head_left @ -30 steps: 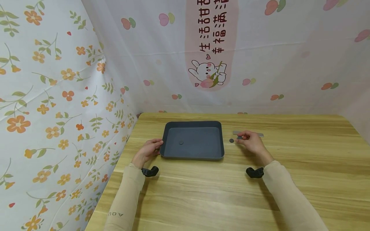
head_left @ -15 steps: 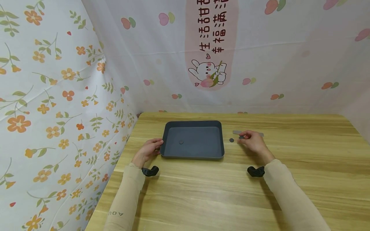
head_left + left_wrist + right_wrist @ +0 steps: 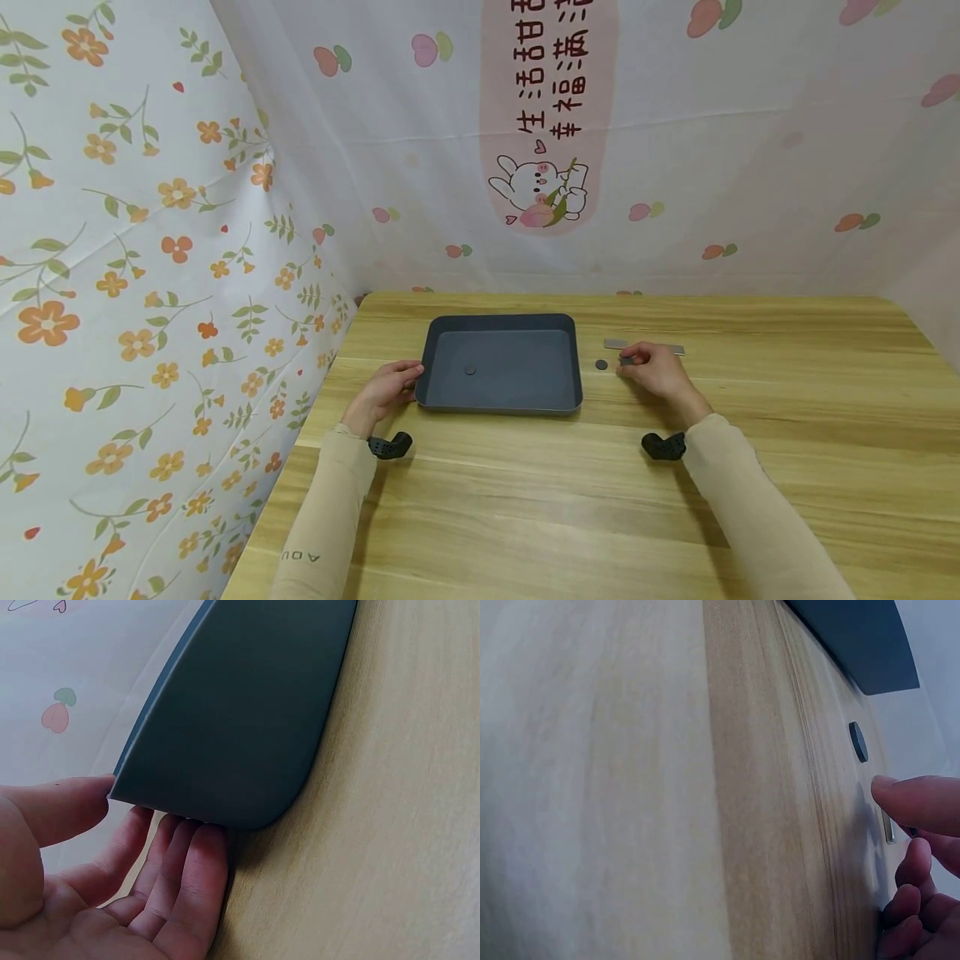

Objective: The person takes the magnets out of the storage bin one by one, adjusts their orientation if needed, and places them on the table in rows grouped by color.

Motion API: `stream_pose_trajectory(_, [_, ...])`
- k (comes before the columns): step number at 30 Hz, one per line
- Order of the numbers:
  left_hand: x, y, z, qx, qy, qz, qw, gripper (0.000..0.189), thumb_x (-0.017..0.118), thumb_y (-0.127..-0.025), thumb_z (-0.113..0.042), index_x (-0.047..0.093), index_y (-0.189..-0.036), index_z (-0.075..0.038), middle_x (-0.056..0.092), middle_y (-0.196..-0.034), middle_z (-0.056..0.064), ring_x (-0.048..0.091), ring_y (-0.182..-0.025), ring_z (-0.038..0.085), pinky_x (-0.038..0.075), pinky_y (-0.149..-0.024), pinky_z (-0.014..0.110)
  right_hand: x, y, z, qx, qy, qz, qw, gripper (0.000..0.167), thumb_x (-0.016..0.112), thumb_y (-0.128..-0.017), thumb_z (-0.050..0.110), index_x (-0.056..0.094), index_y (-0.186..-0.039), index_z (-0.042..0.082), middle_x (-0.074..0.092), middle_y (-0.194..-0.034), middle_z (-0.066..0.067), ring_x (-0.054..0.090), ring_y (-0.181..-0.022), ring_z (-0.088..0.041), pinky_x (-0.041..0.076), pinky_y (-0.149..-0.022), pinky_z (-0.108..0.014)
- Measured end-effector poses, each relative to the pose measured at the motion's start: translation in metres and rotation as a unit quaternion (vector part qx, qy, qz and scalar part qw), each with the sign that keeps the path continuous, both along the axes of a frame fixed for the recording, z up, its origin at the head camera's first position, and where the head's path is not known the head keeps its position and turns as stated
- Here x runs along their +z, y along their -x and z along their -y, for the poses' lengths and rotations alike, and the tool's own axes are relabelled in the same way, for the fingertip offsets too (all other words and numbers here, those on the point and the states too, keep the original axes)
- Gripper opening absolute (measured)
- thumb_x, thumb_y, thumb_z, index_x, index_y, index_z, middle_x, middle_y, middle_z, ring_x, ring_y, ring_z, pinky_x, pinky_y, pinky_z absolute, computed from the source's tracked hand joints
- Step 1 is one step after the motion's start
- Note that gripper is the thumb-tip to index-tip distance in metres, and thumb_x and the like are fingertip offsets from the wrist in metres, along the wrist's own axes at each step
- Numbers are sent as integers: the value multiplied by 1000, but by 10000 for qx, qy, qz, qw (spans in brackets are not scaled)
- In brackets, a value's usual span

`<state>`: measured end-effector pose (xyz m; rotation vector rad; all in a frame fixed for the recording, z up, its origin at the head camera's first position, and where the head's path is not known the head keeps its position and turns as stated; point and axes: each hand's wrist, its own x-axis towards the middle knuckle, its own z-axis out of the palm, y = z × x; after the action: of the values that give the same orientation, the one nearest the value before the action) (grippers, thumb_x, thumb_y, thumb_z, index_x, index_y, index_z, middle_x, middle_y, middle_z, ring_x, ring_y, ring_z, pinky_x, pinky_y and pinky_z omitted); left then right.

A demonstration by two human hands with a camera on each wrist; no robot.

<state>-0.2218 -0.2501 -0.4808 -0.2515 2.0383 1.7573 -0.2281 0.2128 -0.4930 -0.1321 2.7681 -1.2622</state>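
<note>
A shallow dark grey rectangular tray (image 3: 501, 410) lies on the wooden table. My left hand (image 3: 387, 390) holds it at the left end; in the left wrist view the thumb (image 3: 75, 804) is on the rim and the fingers bend against the outside wall. One small dark disc (image 3: 470, 370) lies inside the tray, left of its middle. To the right of the tray, my right hand (image 3: 656, 371) pinches another small dark disc (image 3: 627, 361) between thumb and fingertips, low over the table. A third dark disc (image 3: 602, 365) lies flat between that hand and the tray.
A thin, flat grey strip (image 3: 616, 343) lies behind my right hand, which covers its middle. A patterned cloth (image 3: 420, 167) hangs along the table's back edge, and a flowered one (image 3: 172, 275) on the left.
My right hand has shifted slightly to the right with its disc, then come down a little. The left hand and tray stay where they were.
</note>
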Motion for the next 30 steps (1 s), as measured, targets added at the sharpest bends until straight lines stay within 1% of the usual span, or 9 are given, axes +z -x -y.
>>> stream_pose_trajectory(6, [0, 0, -1, 39, 16, -11, 10000, 47, 46, -103, -20, 39, -143, 5, 58, -120, 9, 58, -93, 8, 49, -79, 23, -2, 1, 0, -8, -201, -35, 9998, 28, 67, -88, 13, 66, -111, -3, 54, -84, -7, 46, -75, -21, 37, -67, -31])
stream_pose_trajectory(15, [-1, -1, 0, 162, 78, 76, 9998, 46, 47, -103, -19, 40, -143, 2, 56, -120, 8, 57, -93, 9, 49, -78, 23, -1, 1, 1, -2, -185, 69, 9998, 29, 66, -89, 13, 65, -112, -4, 53, -80, -6, 45, -72, -20, 36, -65, -30])
stream_pose_trajectory(22, [-1, -1, 0, 143, 68, 75, 9998, 47, 46, -103, -20, 38, -144, 2, 53, -125, 11, 56, -94, 10, 49, -79, 24, 0, -1, 3, 11, -262, 115, 9996, 31, 66, -89, 14, 64, -114, -4, 56, -83, -7, 46, -74, -20, 37, -66, -31])
stream_pose_trajectory(30, [-2, 0, 0, 126, 60, 89, 9999, 48, 47, -103, -20, 38, -144, 3, 55, -121, 9, 56, -92, 9, 49, -78, 23, 2, -1, 3, 16, -259, 123, 9996, 30, 68, -88, 14, 65, -112, -4, 59, -86, -10, 49, -76, -20, 38, -68, -30])
